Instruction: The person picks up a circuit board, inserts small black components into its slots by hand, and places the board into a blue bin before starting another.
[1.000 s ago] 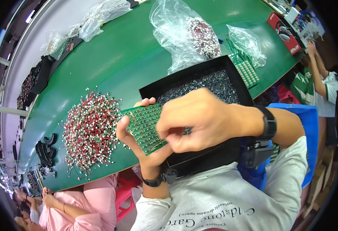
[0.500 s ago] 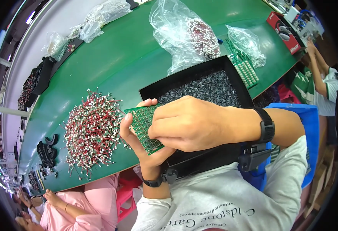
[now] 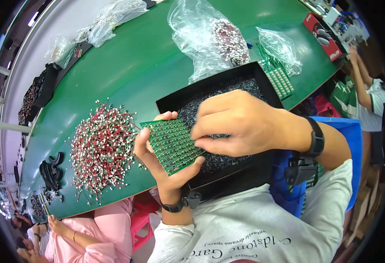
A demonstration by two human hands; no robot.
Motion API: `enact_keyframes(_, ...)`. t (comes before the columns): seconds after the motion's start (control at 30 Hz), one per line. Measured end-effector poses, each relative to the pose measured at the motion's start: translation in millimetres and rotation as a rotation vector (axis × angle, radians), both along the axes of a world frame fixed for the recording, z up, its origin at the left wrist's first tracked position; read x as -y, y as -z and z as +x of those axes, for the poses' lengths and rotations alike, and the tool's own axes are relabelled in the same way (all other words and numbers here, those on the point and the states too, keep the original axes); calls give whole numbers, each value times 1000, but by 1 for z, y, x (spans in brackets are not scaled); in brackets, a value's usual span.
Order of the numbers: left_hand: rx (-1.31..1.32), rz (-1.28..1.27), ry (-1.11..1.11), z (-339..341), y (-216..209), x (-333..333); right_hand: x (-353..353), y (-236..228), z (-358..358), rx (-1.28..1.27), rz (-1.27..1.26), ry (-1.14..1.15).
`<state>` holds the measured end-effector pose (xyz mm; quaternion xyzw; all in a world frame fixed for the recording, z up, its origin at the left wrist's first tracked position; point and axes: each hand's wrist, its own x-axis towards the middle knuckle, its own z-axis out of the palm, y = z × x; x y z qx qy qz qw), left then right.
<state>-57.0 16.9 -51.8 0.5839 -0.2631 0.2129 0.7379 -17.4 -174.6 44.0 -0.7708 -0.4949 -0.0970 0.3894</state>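
Head view: green worktable (image 3: 126, 65), cluttered workshop.

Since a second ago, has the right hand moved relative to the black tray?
Yes. The right hand has slid to the person's right along the green circuit board, further over the black tray, uncovering more of the board.
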Motion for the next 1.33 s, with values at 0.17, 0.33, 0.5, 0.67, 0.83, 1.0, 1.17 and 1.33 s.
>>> enact_keyframes(0.17, -47, 92, -53, -9, -8, -2, -28, 8, -2, 0, 116, -86)
enact_keyframes(0.33, -61, 169, -86, -14, -9, -6, -37, 12, -2, -14, 151, -62)
enact_keyframes(0.5, -69, 112, -76, -12, -5, -2, -34, 13, 2, -24, 248, -104)
enact_keyframes(0.67, 9, 10, 8, 0, -2, -1, -4, 2, 4, -134, 124, 4)
enact_keyframes(0.83, -9, -38, 32, -1, 1, -2, -8, 4, 9, 12, 21, -14)
enact_keyframes(1.0, -82, 174, -100, -14, -10, -3, -35, 14, 8, 1, 199, -105)
enact_keyframes(1.17, -63, 174, -79, -14, -4, -7, -39, 14, 5, -56, 189, -95)
enact_keyframes(1.33, 1, 76, -4, -7, -5, -6, -13, -3, 9, -103, 116, -10)
